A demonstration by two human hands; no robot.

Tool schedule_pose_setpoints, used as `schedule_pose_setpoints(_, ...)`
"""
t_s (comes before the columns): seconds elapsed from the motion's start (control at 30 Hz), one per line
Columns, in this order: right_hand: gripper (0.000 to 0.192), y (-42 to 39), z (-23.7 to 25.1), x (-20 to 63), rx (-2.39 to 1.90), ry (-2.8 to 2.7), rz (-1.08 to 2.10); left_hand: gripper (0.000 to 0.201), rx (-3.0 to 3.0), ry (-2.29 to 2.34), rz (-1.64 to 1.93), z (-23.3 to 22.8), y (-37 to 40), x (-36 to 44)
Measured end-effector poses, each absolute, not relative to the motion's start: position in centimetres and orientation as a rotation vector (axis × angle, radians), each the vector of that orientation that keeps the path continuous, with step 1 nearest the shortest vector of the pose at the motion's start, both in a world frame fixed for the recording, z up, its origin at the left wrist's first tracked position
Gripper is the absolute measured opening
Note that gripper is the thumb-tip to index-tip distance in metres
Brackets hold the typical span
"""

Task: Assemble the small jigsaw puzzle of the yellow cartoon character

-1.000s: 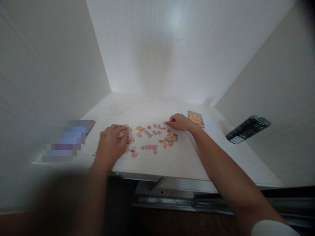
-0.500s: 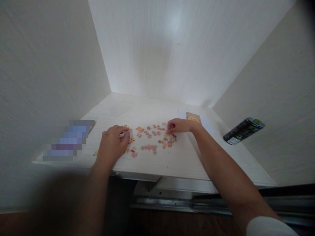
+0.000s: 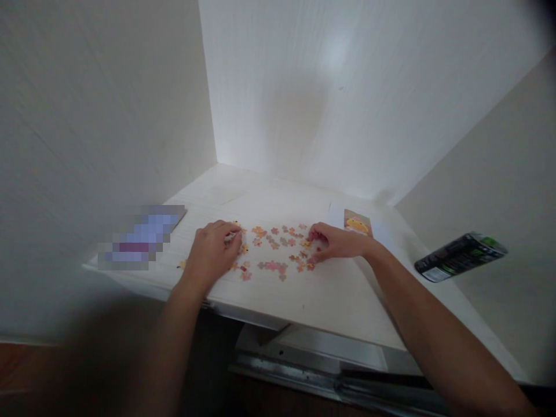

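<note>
Pale wood-grain desktop, head view: both hands among small pink-and-orange jigsaw pieces scattered mid-surface.
The right hand has drawn back from the far pieces toward the near cluster, fingers curled; whether it grips one cannot be told. The left hand stays curled over the left-side pieces.

Pixel-blurred flat object; puzzle pieces too small for detail

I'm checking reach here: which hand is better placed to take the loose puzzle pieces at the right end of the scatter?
Probably the right hand: its fingertips already rest among those puzzle pieces. The left hand lies at the scatter's far left end.
</note>
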State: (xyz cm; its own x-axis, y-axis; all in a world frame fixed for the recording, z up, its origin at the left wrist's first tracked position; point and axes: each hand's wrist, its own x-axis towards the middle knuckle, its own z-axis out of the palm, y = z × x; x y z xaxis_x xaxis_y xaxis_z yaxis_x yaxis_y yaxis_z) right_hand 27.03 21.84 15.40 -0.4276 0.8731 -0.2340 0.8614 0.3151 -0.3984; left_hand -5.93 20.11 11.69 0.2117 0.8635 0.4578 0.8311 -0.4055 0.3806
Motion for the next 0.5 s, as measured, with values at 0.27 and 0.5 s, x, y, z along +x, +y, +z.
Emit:
schedule_pose_setpoints(0.27,0.042,19.9,15.7,23.3,-1.330,-2.694,0.683,0.026,2.352,1.683,0.996,11.6,20.3,-5.9)
schedule_pose_setpoints(0.5,0.019,19.8,15.7,23.1,-1.250,-2.670,0.752,0.025,2.091,1.668,1.279,12.3,19.6,-7.0)
